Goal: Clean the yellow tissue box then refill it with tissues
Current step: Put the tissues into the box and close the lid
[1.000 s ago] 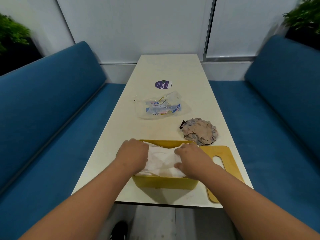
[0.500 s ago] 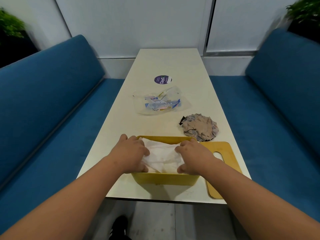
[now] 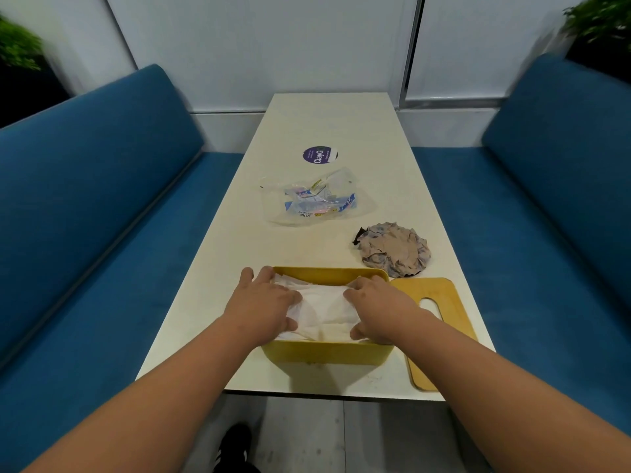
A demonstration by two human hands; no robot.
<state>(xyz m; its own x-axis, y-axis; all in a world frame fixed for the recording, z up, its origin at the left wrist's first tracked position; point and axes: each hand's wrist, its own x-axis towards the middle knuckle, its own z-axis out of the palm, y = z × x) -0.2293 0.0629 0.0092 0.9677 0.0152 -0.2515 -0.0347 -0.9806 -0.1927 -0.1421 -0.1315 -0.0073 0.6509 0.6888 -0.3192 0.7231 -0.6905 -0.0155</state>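
Note:
The yellow tissue box [image 3: 327,351] stands open near the front edge of the white table [image 3: 327,124]. A stack of white tissues [image 3: 322,310] lies inside it. My left hand [image 3: 264,303] rests on the left end of the stack, fingers spread and pressing down. On the stack's right end my right hand [image 3: 377,308] presses flat, thumb at the near rim. The box's wooden lid [image 3: 440,322], with an oval slot, lies flat on the table just right of the box.
A crumpled brownish cloth [image 3: 392,249] lies behind the box at the right. The empty clear tissue wrapper [image 3: 314,201] sits mid-table, with a round purple sticker [image 3: 319,154] beyond it. Blue benches [image 3: 85,216] flank both sides.
Both hands have shifted slightly apart on the tissues, pressing them lower into the box. The head view has moved a little.

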